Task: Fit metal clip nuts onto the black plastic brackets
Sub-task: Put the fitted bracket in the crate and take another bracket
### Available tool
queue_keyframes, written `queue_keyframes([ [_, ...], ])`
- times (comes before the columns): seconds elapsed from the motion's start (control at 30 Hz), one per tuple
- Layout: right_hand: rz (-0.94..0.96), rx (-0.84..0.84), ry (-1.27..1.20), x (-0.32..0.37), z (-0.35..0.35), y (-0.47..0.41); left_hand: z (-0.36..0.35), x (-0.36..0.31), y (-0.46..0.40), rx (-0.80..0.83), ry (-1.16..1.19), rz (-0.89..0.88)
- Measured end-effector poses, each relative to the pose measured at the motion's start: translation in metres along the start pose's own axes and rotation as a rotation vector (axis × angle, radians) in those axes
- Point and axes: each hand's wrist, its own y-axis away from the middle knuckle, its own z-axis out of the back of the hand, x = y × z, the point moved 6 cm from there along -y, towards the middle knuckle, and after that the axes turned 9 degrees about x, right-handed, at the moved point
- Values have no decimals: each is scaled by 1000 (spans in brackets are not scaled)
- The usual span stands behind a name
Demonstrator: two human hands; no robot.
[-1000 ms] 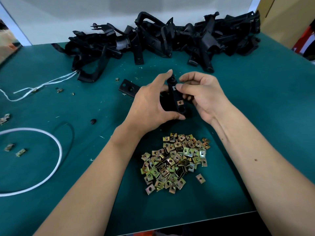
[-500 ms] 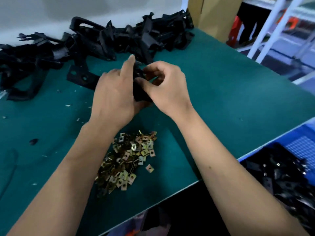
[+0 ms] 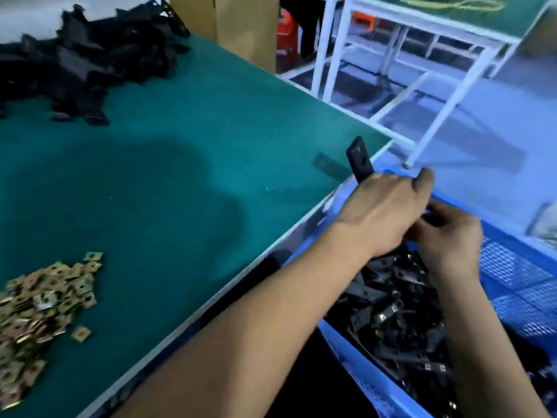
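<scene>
Bracket (image 3: 359, 159), black plastic, is gripped in the left hand (image 3: 382, 212) with its upper end standing clear above the knuckles, just past the right edge of the desk (image 3: 187, 164) and over the blue crate (image 3: 512, 267). Left hand fingers are curled around the bracket's lower part. The right hand (image 3: 449, 239) sits just beside and partly behind the left, fingers curled in toward a dark piece; motion blur prevents confirming whether this is the same bracket or what exactly is pinched. Blue crate stands below the desk edge to the right and contains a heap of finished brackets (image 3: 398, 312), several showing small metal clips. Clip nuts (image 3: 39, 303), brass-coloured, lie in a loose pile on the green surface at lower left, well apart from both hands, with one nut lying separately just beside the pile. A pile of black brackets (image 3: 87, 61) occupies the far left end of the desk. Beyond the desk stand a cardboard box (image 3: 241, 25) and a white-framed bench (image 3: 422, 40).
</scene>
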Motion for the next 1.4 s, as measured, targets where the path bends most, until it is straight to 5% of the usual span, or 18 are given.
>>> queue_keyframes([
  [0.17, -377, 81, 14, -136, 4, 34, -110, -57, 13, 343, 265, -59],
  [0.27, -560, 199, 218, -191, -13, 57, -162, -65, 43, 630, 332, -70],
  [0.33, -628, 295, 355, -203, -21, 68, -173, -63, 54, 664, 388, -74],
  [0.5, -465, 50, 492, -162, -8, 52, -103, -36, 21, 196, 603, 22],
  [0.67, 27, -211, 308, -17, -22, 3, 3, 40, 3, -345, 769, 215],
  [0.77, 313, -247, 220, 81, -58, -14, 42, 106, 33, -493, 724, 334],
  [0.87, 452, -86, 139, 162, -120, -27, 63, 182, 81, -567, 594, 517],
  [0.97, 458, 257, 117, 225, -212, -37, 71, 256, 142, -565, 455, 731],
  [1.13, 608, 674, 395, 294, -370, -19, 74, 367, 247, -444, 187, 1075],
  [1.3, 634, 614, 413, 342, -464, -37, 72, 451, 340, -406, -43, 1373],
  [1.4, 473, 570, 393, 355, -495, -81, 84, 490, 383, -470, -151, 1493],
])
